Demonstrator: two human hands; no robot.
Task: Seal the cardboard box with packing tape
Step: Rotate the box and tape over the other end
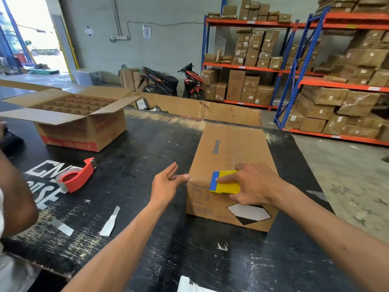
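A closed brown cardboard box printed "Glodway" lies on the black table, with clear tape running along its top seam. My right hand grips a yellow and blue scraper pressed against the box's near top edge. My left hand hovers open beside the box's near left corner, fingertips touching that corner. A red tape dispenser with a roll of clear tape rests on the table to the left, apart from both hands.
An open box with cardboard dividers stands at the table's far left. Another person's arm reaches in at the left edge. Tape scraps lie on the near table. Racks of cartons and two scooters stand behind.
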